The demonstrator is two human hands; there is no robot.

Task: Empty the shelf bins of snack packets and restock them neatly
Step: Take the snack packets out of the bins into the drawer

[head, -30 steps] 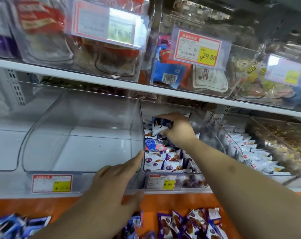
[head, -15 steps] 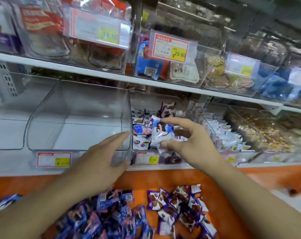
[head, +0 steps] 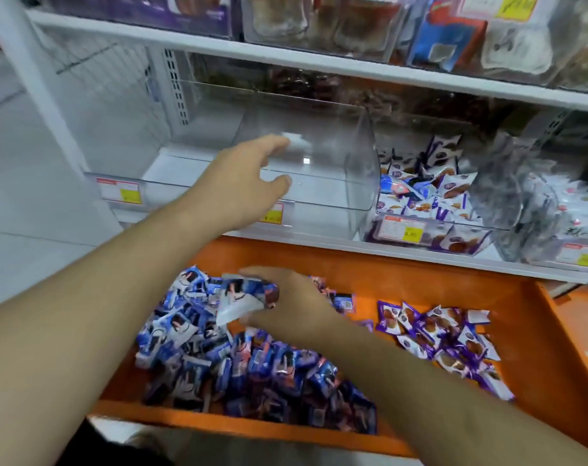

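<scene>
right hand (head: 296, 306) low over the orange ledge (head: 420, 280), fingers curled round a blue-and-white snack packet (head: 240, 297), held just above the blue packet pile (head: 245, 358) at the near left of the ledge. left hand (head: 242, 183) up at the clear empty bin (head: 319, 163) on the middle shelf, fingers loosely spread, thumb apart, holding nothing; it sits at the bin's front lip, contact not certain.

where things are: purple packet pile (head: 444, 338) on the right of the ledge, apart from the blue pile. half-full bin (head: 427, 203) just right of the empty one holds purple packets with a few blue ones mixed in.

handling, judged: packets look light, soft, crinkly film with a small firm piece inside. glossy film, likely slippery when stacked, so a loose handful may shed some. best taken across the flat faces or by the crimped end seam; squeezing hard could crush the contents. clear bin looks rigid plastic, light, likely to slide on the shelf if pushed, so steady it by the front wall.

unclear: the held packet is motion-blurred, and whether it is one packet or two i cannot tell. print on the price tags (head: 121, 193) unreadable. far-right bins smeared by blur. upper shelf bins cut off at the top. right fingertips hidden under the packet.
</scene>
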